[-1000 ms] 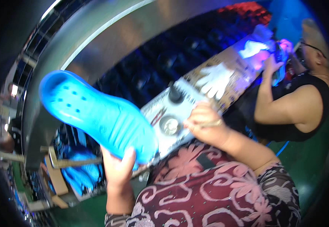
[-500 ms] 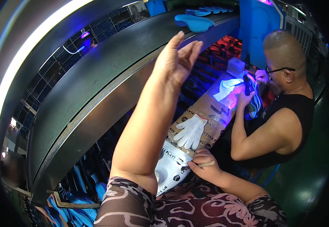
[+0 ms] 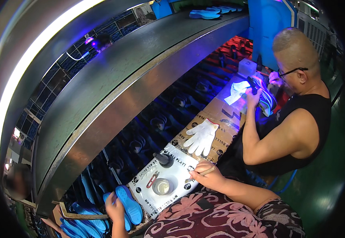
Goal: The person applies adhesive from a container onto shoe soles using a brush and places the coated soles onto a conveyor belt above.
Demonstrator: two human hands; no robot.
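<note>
My left hand (image 3: 115, 204) is low at the left, its fingers apart beside a blue shoe sole (image 3: 129, 204). Whether the fingertips touch the sole is hard to make out. In my right hand (image 3: 212, 177) is a small brush (image 3: 207, 171) with a pale wooden handle, its dark tip over the edge of a white printed sheet (image 3: 150, 200). On that sheet stand a clear cup (image 3: 163, 186) of pale liquid and a dark cone-shaped holder (image 3: 164, 159). Red-handled snips (image 3: 153, 179) lie beside the cup.
A white glove (image 3: 202, 137) lies on a taped cardboard (image 3: 224, 115). More blue soles (image 3: 85, 224) are stacked at lower left, others (image 3: 206, 14) on the upper conveyor (image 3: 113, 79). At right a co-worker (image 3: 287, 119) handles a shoe (image 3: 264, 97) under violet light.
My left hand has dropped from beside the conveyor to the soles at lower left, uncovering the cup and snips. The sole on the conveyor has moved away. My right hand shifted slightly with the brush.
</note>
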